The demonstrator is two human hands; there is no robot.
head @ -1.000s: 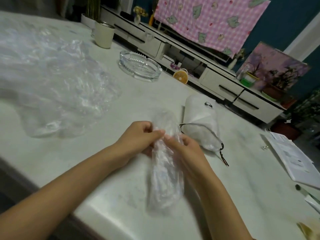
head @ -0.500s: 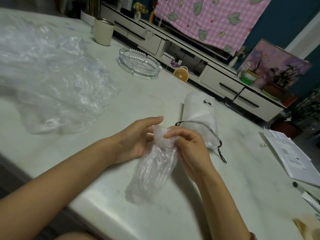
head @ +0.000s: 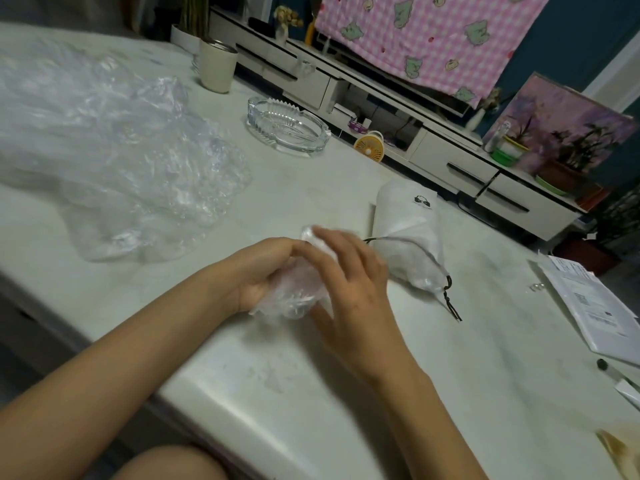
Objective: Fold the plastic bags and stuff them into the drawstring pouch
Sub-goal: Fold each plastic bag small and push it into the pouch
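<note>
I see the left hand [head: 266, 271] cupped round the rolled-up plastic bag [head: 294, 296], fingers curled about its left side and thumb over the top, gripping it. The right hand [head: 349, 282] lies across the bag from the other side, its fingers [head: 332, 244] nearly straight and spread, pressing on the plastic rather than closing round it; they are blurred. The bag sits between both palms, low over the table [head: 242, 358]; I cannot tell whether it touches. Just beyond the right fingertips lies the white drawstring pouch [head: 408, 220], crumpled clear plastic showing at its corded mouth and the black cord [head: 450, 299] trailing off to the right. Well past the left fingers spreads a loose heap of clear bags [head: 121, 161], with a glass ashtray [head: 287, 126] farther off.
</note>
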